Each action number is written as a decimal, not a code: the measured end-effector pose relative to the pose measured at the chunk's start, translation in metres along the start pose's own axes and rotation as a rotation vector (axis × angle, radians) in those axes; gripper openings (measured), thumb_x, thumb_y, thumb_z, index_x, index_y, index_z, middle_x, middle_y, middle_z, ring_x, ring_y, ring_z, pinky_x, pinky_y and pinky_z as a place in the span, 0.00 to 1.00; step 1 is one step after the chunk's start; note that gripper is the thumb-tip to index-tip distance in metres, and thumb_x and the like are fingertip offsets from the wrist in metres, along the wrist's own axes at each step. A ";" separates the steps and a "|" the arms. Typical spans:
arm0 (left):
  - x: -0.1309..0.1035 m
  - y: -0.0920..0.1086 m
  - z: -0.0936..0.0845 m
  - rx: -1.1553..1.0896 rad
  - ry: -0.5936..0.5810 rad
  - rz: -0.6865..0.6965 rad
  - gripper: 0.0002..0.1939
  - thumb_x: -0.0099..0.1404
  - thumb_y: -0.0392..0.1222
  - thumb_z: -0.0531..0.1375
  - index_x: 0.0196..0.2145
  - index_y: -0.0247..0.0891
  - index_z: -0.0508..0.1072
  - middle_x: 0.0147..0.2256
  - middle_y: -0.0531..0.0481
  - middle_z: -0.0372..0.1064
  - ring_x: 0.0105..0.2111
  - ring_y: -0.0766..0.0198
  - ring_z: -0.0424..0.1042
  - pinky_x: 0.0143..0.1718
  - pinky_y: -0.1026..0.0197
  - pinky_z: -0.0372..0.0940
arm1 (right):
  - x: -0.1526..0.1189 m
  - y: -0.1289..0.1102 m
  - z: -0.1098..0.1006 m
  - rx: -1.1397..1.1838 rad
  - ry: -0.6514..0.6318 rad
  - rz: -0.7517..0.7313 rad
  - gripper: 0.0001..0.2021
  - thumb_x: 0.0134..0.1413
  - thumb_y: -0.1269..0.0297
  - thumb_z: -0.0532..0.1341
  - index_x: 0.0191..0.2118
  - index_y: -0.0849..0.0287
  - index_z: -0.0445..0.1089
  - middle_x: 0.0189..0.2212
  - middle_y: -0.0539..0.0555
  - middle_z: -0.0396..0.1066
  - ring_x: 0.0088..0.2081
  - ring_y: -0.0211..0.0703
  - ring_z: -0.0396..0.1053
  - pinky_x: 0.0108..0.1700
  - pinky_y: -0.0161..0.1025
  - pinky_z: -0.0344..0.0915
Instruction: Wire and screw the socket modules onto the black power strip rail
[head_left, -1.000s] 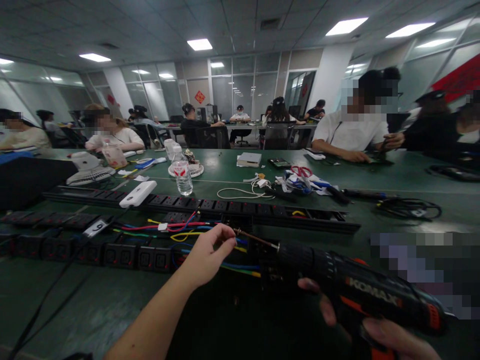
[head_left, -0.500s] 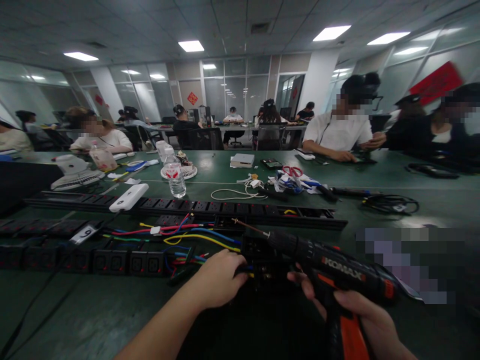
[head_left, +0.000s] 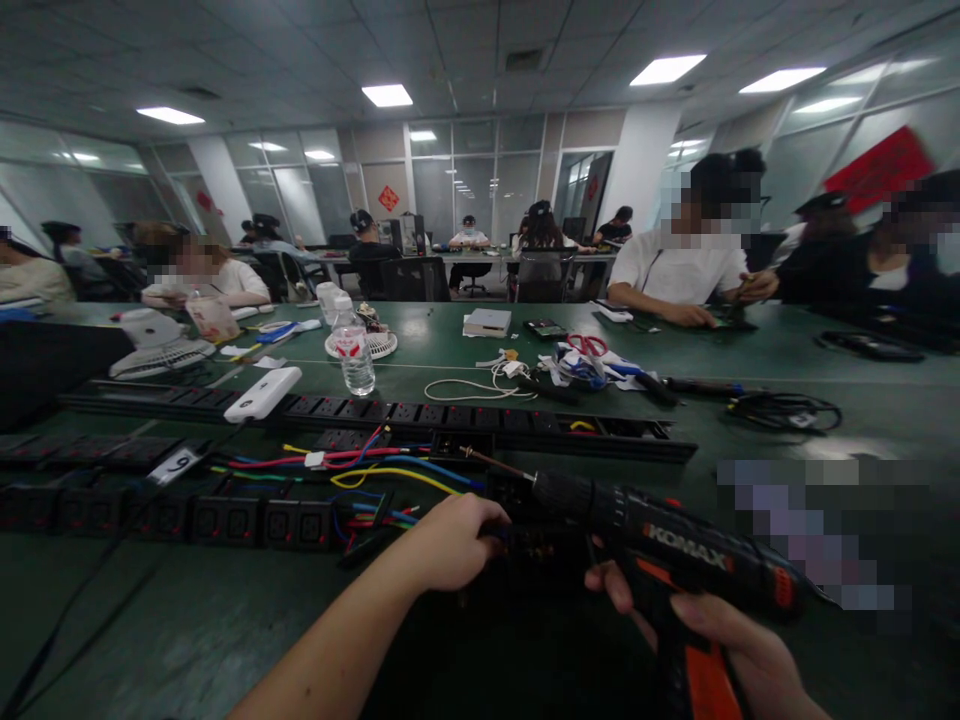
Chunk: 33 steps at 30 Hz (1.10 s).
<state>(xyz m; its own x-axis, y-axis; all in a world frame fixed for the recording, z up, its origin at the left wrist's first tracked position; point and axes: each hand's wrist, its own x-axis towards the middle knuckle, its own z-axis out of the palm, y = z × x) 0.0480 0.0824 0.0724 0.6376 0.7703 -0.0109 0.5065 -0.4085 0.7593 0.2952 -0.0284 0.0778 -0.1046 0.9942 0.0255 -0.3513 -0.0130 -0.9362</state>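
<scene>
My right hand is wrapped around the handle of a black and orange cordless drill. The drill's long thin bit points left over a black open housing, its tip near a black terminal block. My left hand is closed at the left side of the housing, fingers curled in where the wires end; what they pinch is hidden. Blue, yellow, red and green wires run left from there. A black power strip with sockets lies left of my left hand.
Behind the wires lies another long power strip, with a white power bank on it. A water bottle, a white cord, red-handled scissors and a coiled black cable lie beyond. Co-workers sit across the green table.
My left hand has moved slightly right and its fingers reach further in at the black housing. The drill has dropped a little lower to the right, still in my right hand.
</scene>
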 end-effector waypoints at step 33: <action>0.001 -0.001 0.009 -0.113 0.023 -0.030 0.23 0.58 0.29 0.56 0.51 0.39 0.73 0.43 0.47 0.74 0.32 0.64 0.72 0.36 0.62 0.68 | -0.004 0.000 0.001 0.042 0.000 0.032 0.16 0.52 0.59 0.62 0.45 0.54 0.78 0.34 0.58 0.79 0.48 0.55 0.72 0.59 0.46 0.58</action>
<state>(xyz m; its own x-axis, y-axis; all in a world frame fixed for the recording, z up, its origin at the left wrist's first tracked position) 0.0534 0.0790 0.0661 0.6089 0.7929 -0.0213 0.4563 -0.3282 0.8271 0.2943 -0.0325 0.0780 -0.1161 0.9932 -0.0044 -0.3863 -0.0492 -0.9211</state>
